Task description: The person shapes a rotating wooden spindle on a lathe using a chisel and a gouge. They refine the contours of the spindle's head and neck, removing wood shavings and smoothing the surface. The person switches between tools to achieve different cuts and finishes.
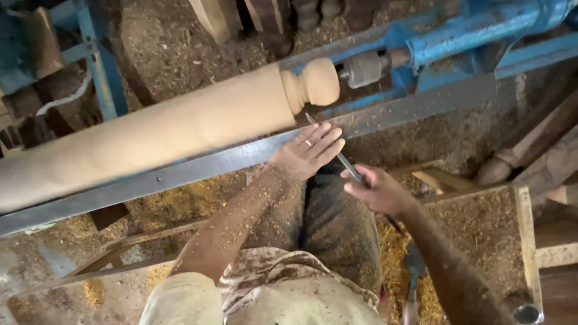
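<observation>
A long pale wooden workpiece is mounted in a blue lathe, with a rounded knob turned at its right end. My left hand lies flat, fingers together, on the grey steel tool rest, pressing a thin metal chisel against it. The chisel tip points up toward the neck beside the knob. My right hand is closed around the chisel's handle end, below and right of the left hand. Both forearms are dusted with wood chips.
Sawdust and shavings cover the floor and frame. Turned wooden pieces stand at the top, more lean at right. A wooden frame sits at lower right. Blue lathe legs stand upper left.
</observation>
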